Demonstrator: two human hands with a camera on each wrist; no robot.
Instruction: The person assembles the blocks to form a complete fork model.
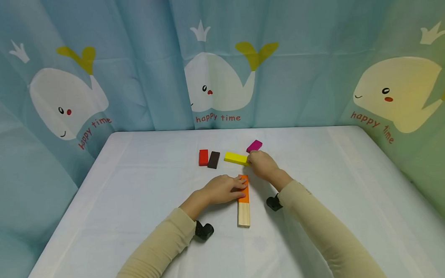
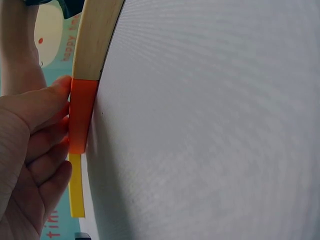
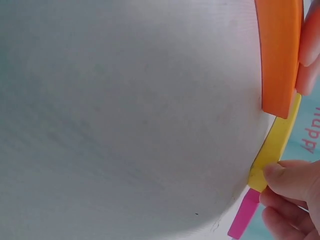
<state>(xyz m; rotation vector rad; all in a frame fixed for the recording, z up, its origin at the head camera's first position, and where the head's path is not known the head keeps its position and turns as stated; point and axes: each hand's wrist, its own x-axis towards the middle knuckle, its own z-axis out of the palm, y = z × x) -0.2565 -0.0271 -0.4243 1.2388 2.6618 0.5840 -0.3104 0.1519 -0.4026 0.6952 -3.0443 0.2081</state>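
Note:
An orange block (image 1: pixel 243 190) lies end to end with a plain wooden block (image 1: pixel 243 215) on the white table. My left hand (image 1: pixel 222 189) rests on the orange block, its fingertips on the upper face. Beyond it, my right hand (image 1: pixel 263 165) pinches the right end of a yellow block (image 1: pixel 235 158) between thumb and fingers. The right wrist view shows the thumb on top of the yellow block (image 3: pixel 276 145), with the orange block (image 3: pixel 280 55) nearer the camera.
A red block (image 1: pixel 203 157) and a dark brown block (image 1: pixel 214 160) lie side by side, left of the yellow one. A magenta block (image 1: pixel 254 145) lies just behind my right hand. A blue whale-print curtain (image 1: pixel 147 75) hangs behind the table (image 1: pixel 152 159).

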